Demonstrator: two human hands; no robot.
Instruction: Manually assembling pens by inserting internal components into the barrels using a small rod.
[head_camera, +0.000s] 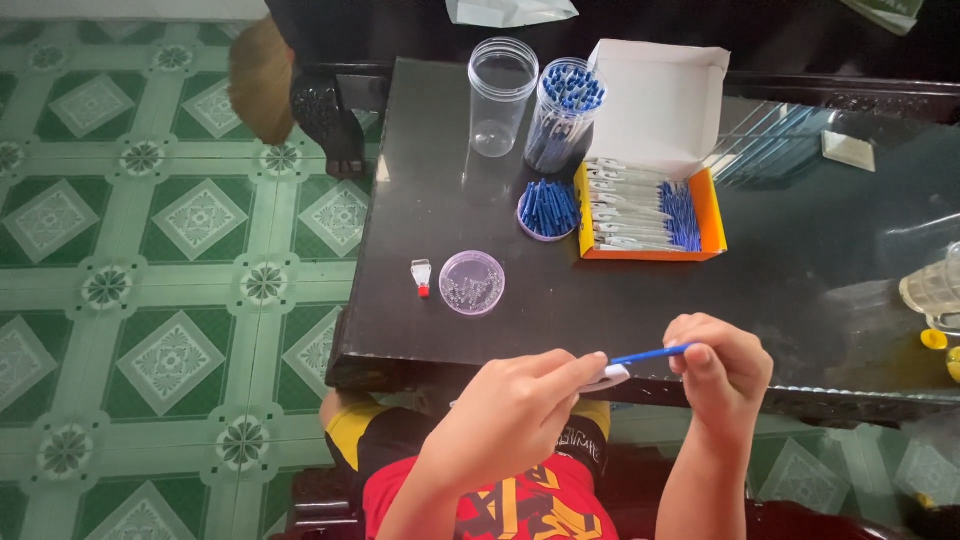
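Two hands are working one blue pen (650, 355) over the near edge of the surface (800, 250). The right hand (722, 365) pinches the blue barrel, while the left hand (515, 400) pinches its white cap end (608, 377). Further in, a small clear lid (472, 283) lies beside a tiny red-tipped piece (422, 277). Toward the far edge sits an orange box (645, 205) of pens, a blue bundle (548, 208), a full jar (563, 115) and an empty jar (500, 95).
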